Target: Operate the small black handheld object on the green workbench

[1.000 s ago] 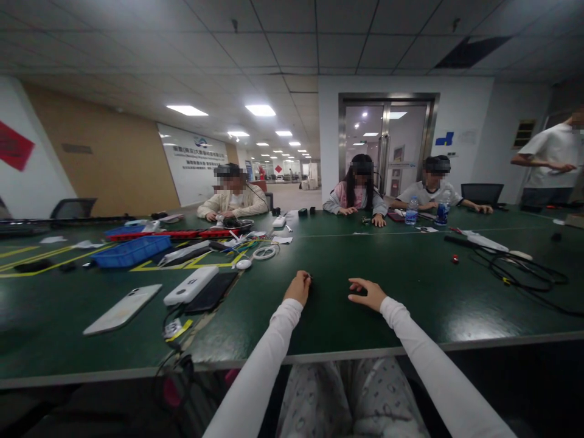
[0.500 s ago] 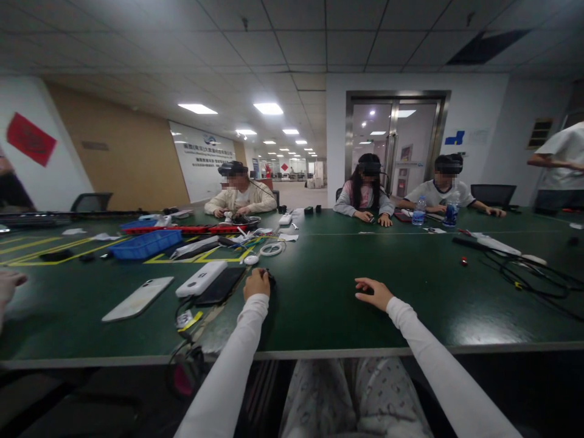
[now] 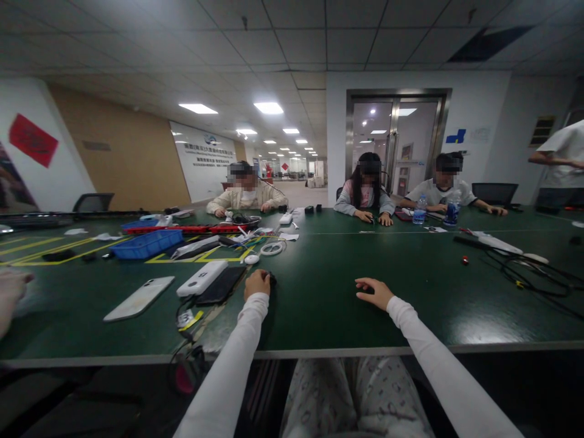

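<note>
My left hand (image 3: 257,284) rests on the green table (image 3: 319,304), fingers curled round a small dark object (image 3: 272,280) that I cannot make out. It lies just right of a black phone (image 3: 221,285) and a white power bank (image 3: 202,278). My right hand (image 3: 374,293) lies on the table about a forearm's length to the right, fingers stretched out and slightly arched, holding nothing that I can see. Both arms wear white sleeves.
A white phone (image 3: 139,298) lies at the left, a blue tray (image 3: 146,243) and loose cables behind it. Black cables (image 3: 533,274) and a small red item (image 3: 464,260) sit at the right. Three people sit across the table; another person's hand (image 3: 11,292) shows at the left edge.
Over the last second my left hand moved left with the small dark object, toward the black phone. In the last half second both hands stayed still.
</note>
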Demonstrator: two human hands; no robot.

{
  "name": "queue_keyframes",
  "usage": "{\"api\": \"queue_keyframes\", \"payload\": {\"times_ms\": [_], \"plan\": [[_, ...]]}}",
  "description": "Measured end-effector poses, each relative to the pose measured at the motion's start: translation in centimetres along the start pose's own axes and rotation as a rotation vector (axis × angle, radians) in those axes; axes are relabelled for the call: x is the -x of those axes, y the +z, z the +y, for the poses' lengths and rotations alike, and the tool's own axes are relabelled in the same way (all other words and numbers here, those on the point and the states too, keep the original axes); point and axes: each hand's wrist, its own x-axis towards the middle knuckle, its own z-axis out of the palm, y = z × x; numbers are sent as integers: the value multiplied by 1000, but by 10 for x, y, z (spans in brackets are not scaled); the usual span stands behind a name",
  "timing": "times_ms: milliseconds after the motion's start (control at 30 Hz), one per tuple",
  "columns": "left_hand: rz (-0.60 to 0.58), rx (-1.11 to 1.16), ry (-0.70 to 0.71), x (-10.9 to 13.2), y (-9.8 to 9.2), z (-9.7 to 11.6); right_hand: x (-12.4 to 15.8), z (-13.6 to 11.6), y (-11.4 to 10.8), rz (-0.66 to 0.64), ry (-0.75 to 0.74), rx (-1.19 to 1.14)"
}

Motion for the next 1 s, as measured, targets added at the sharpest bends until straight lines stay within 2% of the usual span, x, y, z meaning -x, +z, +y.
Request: {"api": "queue_keyframes", "payload": {"times_ms": [467, 633, 767, 900, 1000], "plan": [[-63, -121, 69, 8, -4, 6, -1, 1, 1, -4, -1, 22], [-107, -93, 150, 14, 4, 17, 0, -2, 0, -11, -9, 16], [-152, -26, 237, 32, 23, 50, 1, -1, -1, -12, -3, 15], [-210, 74, 333, 69, 47, 107, 0, 1, 0, -3, -7, 10], [-272, 157, 509, 102, 63, 150, -2, 3, 1, 6, -6, 13]]}}
